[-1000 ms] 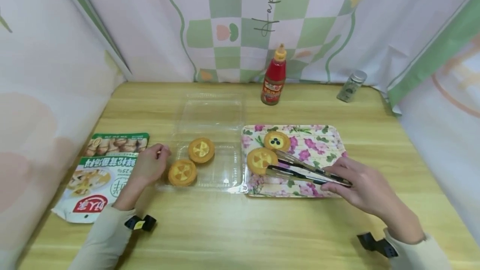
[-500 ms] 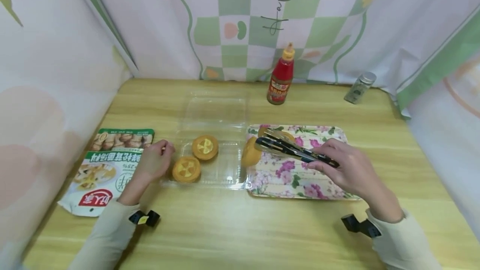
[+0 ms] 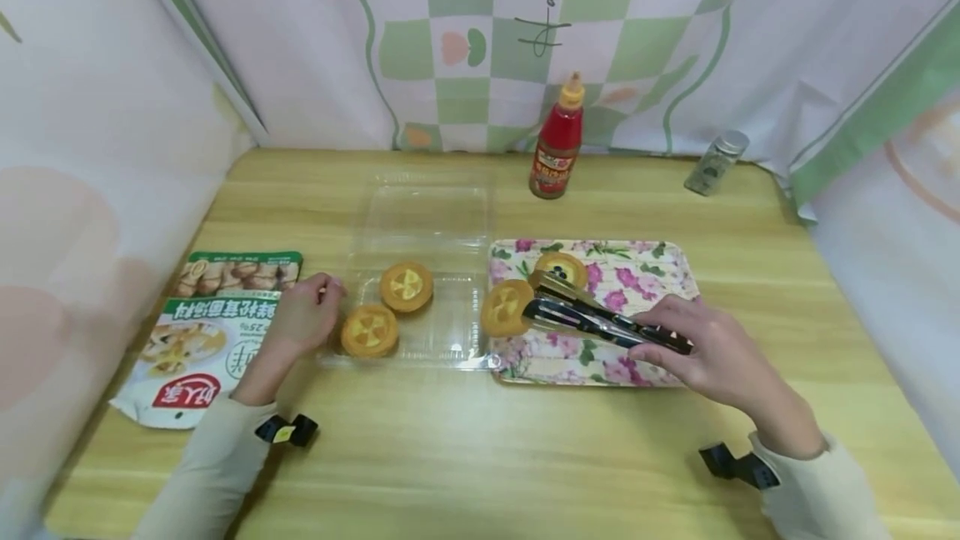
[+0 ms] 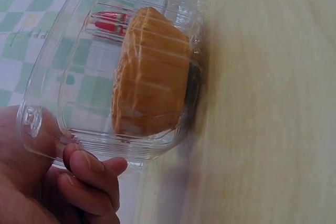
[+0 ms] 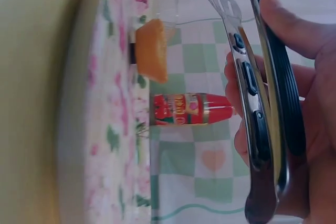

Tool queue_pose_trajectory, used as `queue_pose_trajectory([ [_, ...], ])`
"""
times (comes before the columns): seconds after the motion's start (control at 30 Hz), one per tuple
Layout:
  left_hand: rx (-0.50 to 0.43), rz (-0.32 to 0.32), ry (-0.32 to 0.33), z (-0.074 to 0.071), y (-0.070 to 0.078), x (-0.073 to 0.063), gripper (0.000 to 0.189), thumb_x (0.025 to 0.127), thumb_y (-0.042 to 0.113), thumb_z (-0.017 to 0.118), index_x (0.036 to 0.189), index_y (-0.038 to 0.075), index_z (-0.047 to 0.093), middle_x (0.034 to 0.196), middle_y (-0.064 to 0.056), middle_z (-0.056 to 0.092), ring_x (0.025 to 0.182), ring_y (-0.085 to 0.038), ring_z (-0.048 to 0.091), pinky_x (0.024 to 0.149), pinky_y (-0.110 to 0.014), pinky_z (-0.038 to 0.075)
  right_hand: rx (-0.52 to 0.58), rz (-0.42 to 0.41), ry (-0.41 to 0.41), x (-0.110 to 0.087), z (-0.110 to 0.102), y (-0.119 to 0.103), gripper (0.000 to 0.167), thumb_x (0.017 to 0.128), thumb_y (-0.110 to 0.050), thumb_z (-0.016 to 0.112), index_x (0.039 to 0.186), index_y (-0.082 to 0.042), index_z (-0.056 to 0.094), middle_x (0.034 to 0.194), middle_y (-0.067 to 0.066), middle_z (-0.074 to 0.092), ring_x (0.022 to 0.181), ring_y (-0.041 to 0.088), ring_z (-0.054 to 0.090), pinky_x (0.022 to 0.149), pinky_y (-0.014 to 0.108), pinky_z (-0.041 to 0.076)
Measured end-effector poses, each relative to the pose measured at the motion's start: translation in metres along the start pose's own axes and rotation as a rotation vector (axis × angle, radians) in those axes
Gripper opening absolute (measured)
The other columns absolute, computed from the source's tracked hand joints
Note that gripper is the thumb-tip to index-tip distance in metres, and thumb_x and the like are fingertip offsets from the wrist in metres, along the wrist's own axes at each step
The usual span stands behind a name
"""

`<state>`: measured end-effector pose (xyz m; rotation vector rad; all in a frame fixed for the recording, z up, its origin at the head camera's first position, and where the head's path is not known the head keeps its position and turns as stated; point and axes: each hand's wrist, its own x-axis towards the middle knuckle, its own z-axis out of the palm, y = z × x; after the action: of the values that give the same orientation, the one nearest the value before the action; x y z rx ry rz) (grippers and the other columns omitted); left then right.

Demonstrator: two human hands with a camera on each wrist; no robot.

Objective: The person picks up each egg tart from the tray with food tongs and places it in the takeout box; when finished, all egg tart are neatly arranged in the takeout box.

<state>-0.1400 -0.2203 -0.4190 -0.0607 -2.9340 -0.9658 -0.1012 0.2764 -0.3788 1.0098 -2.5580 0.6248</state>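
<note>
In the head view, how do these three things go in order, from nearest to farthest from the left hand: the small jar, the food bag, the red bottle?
From the left hand:
1. Food bag: on its left, partly hidden by the arm.
2. Red bottle: at the table's back, right of middle.
3. Small jar: also at the back, farther right.

The sleeves [image 3: 821, 494] were plain pale beige.
The left cuff [image 3: 243, 417] bore a blocky black device [image 3: 303, 430] with a small yellow patch [image 3: 282, 434]; the right cuff [image 3: 789, 461] bore another black device [image 3: 738, 467].
</note>
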Motion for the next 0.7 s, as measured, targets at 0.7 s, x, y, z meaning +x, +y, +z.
queue_pose_trajectory([
  [0.7, -0.022, -0.028, -0.029, -0.004, 0.003, -0.002, 0.040, 0.104, 0.025, 0.037, 0.106, -0.002, 0.066, 0.089, -0.018, 0.064, 0.075, -0.029, 0.055, 0.068, -0.039, 0.043, -0.044, -0.117, -0.043, -0.014, 0.023, -0.005, 0.035, 0.080, -0.044, 0.076, 0.092, -0.011, 0.074, 0.086, -0.006, 0.064, 0.070, 0.004, 0.058, 0.060, 0.019, 0.046],
])
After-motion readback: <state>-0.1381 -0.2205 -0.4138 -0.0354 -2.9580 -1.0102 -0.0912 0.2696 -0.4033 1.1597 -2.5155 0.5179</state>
